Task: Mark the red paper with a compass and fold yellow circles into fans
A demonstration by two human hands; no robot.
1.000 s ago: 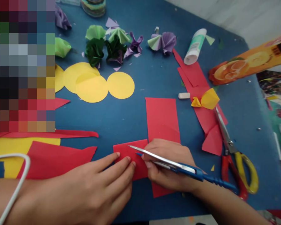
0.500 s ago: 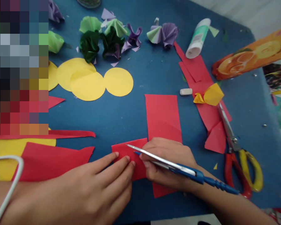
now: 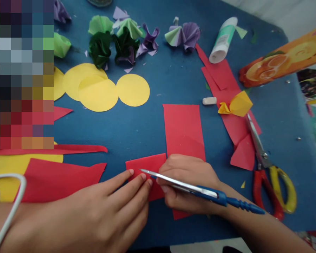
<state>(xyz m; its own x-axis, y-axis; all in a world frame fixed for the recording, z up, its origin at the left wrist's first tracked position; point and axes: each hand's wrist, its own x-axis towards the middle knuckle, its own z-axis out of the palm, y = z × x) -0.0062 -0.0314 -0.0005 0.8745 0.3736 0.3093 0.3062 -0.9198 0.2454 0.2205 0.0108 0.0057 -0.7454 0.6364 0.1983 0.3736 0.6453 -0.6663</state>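
Far left: a white cable [image 3: 13,203] curves over a yellow sheet [image 3: 5,172] and a large, flat red paper offcut [image 3: 60,175] with an angled edge. Above these lie smooth yellow paper circles [image 3: 105,92], two overlapping, and behind them crumpled green and purple pleated paper flowers [image 3: 123,44] on the blue felt-like tabletop [image 3: 137,130]. Centre: the left hand [image 3: 100,211] lies flat, fingers extended, fingertips pressing a small red paper piece [image 3: 147,167] onto the tabletop near its front edge. The right hand [image 3: 189,182] is curled beside it, closed around a slim tool with a metal shaft and a ribbed blue handle [image 3: 208,191]; its pointed tip meets the left fingertips over the paper. A red rectangle [image 3: 183,128] lies just behind. Right: a white eraser [image 3: 209,101], a folded yellow paper shape [image 3: 237,104] on red strips [image 3: 226,91], a glue tube [image 3: 222,40], red-and-yellow-handled scissors [image 3: 268,168], and a glossy orange carton [image 3: 281,61].
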